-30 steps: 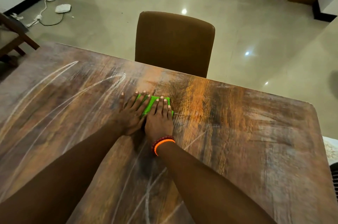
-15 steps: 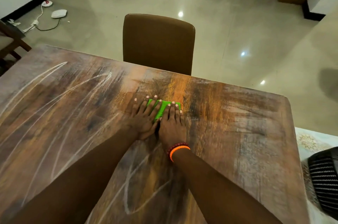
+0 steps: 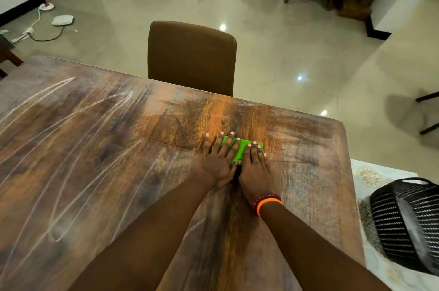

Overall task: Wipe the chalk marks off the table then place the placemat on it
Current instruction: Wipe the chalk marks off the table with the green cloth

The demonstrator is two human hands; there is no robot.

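A folded bright green cloth (image 3: 240,150) lies flat on the wooden table (image 3: 308,172), right of centre. My left hand (image 3: 219,160) and my right hand (image 3: 255,166) press down on it side by side, fingers spread and pointing away from me. An orange and red bracelet sits on my right wrist. White chalk marks (image 3: 61,172) loop and streak across the left half of the table; fainter streaks run between my forearms. A pale patterned mat or cloth (image 3: 370,176) shows beside the table's right edge; I cannot tell if it is the placemat.
A brown chair (image 3: 191,55) stands tucked in at the far edge. A black woven basket (image 3: 408,224) sits on the patterned surface at the right. Cables and a white device (image 3: 62,20) lie on the tiled floor at far left. Wooden furniture stands at the far right.
Both hands have slid the green cloth to the right across the table, away from the chalk loops. The view has shifted, showing the table's right edge and the basket.
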